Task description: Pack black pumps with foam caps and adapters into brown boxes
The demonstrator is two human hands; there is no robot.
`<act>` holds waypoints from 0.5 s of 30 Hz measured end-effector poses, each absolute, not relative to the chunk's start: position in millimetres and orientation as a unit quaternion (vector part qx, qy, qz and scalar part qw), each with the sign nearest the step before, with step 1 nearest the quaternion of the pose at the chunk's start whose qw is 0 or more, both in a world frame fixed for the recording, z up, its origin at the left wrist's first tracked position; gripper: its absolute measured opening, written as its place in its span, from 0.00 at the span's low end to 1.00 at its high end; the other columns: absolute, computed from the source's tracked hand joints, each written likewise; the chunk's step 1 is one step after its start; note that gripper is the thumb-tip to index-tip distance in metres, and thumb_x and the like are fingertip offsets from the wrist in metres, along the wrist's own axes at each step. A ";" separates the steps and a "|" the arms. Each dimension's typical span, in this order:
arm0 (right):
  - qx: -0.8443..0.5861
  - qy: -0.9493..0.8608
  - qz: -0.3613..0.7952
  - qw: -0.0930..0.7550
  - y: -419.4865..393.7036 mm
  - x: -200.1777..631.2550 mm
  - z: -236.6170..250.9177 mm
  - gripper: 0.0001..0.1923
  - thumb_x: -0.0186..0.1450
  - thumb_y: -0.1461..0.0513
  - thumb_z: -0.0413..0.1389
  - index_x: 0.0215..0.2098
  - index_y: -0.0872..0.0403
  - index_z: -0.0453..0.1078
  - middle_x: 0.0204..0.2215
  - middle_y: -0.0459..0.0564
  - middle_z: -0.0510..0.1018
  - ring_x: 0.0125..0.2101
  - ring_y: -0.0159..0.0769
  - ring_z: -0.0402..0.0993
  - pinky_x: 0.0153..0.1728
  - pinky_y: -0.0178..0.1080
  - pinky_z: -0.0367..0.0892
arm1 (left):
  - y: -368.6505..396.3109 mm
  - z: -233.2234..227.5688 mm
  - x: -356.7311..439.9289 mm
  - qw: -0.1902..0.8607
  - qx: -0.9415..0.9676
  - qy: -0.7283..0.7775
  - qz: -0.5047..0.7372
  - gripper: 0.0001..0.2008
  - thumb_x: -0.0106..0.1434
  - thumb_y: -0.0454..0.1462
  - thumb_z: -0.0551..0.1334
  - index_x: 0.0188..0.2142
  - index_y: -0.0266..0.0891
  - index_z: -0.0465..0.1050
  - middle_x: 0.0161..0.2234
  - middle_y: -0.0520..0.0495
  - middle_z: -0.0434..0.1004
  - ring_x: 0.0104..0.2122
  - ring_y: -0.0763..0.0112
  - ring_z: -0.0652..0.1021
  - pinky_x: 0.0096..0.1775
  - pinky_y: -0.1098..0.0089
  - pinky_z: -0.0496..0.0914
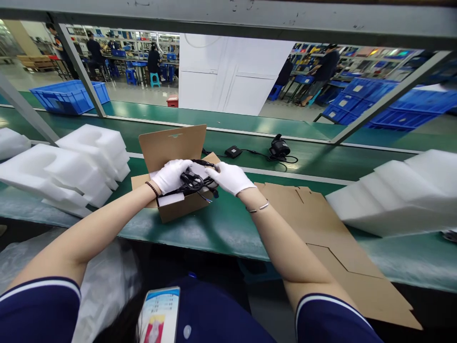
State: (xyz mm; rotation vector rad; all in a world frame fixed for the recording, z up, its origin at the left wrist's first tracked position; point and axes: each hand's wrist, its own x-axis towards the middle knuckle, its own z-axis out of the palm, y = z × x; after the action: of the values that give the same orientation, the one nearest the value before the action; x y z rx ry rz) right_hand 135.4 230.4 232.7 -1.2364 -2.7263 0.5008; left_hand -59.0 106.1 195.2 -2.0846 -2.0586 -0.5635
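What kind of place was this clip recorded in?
Most likely a factory packing line. Gloved hands, left hand and right hand, press a black cable into an open cardboard box on a green conveyor belt, with foam inserts and blue crates around.

Left arm: my bare forearm runs up from the lower left, out of a short navy sleeve with a white band, angled in toward the middle.
Left wrist: a thin dark beaded bracelet sits just below the glove cuff.
Left hand [170,175]: in a white fabric glove, palm down, fingers curled over in a closed grip.
Right arm: my forearm rises from the lower right, bare below the same navy sleeve, leaning in to meet the other.
Right wrist: a slim silver bangle circles it.
Right hand [230,177]: white-gloved too, knuckles up, fingers bent inward, its fingertips almost touching my left hand.
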 end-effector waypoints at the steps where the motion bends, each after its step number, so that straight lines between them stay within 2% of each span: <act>1: -0.401 -0.897 0.181 0.041 227.9 133.9 234.3 0.19 0.71 0.49 0.54 0.45 0.56 0.76 0.42 0.61 0.84 0.45 0.52 0.80 0.44 0.43 0.70 | 105.2 193.0 -61.3 0.096 -0.715 -0.666 -0.191 0.10 0.64 0.33 0.61 0.44 0.39 0.78 0.38 0.42 0.79 0.38 0.60 0.78 0.39 0.65 0.69; 4: -0.374 -0.893 0.229 0.103 224.5 123.5 235.5 0.11 0.69 0.58 0.55 0.44 0.54 0.75 0.45 0.56 0.83 0.46 0.47 0.79 0.44 0.40 0.69 | 106.3 188.6 -64.7 0.130 -0.761 -0.611 -0.174 0.09 0.65 0.33 0.58 0.34 0.39 0.78 0.37 0.43 0.77 0.37 0.61 0.75 0.38 0.64 0.67; 6: -0.361 -0.874 0.283 0.160 226.1 113.9 231.2 0.09 0.67 0.61 0.56 0.44 0.54 0.74 0.45 0.54 0.83 0.47 0.44 0.78 0.46 0.40 0.69 | 107.8 189.3 -64.9 0.124 -0.775 -0.589 -0.190 0.11 0.68 0.34 0.56 0.37 0.38 0.78 0.39 0.44 0.78 0.37 0.63 0.75 0.38 0.65 0.66; 8: -0.346 -0.840 0.373 0.188 230.0 105.1 223.5 0.09 0.64 0.63 0.57 0.43 0.54 0.72 0.42 0.51 0.82 0.44 0.41 0.78 0.45 0.39 0.70 | 108.4 193.5 -66.0 0.122 -0.790 -0.567 -0.199 0.12 0.71 0.35 0.55 0.44 0.39 0.78 0.43 0.44 0.78 0.39 0.64 0.75 0.40 0.66 0.67; 12: -0.250 -0.783 0.544 0.169 240.0 94.2 210.1 0.12 0.59 0.66 0.57 0.42 0.55 0.71 0.38 0.47 0.80 0.42 0.38 0.77 0.45 0.37 0.72 | 110.9 209.1 -73.8 0.181 -0.835 -0.510 -0.096 0.17 0.65 0.32 0.59 0.52 0.42 0.76 0.53 0.43 0.76 0.46 0.60 0.74 0.46 0.62 0.65; 15: -0.189 -0.781 0.573 0.159 243.9 90.6 208.7 0.10 0.67 0.62 0.52 0.43 0.54 0.73 0.41 0.50 0.82 0.46 0.40 0.77 0.49 0.40 0.73 | 114.9 220.2 -77.3 0.215 -0.838 -0.501 -0.027 0.16 0.60 0.31 0.62 0.48 0.43 0.78 0.51 0.42 0.76 0.44 0.58 0.73 0.45 0.59 0.64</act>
State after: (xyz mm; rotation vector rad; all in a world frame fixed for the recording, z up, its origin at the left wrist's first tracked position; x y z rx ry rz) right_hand 90.6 243.9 208.7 -0.5411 -2.2328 1.6389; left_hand -77.3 114.9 220.2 -2.3239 -1.3904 -0.0747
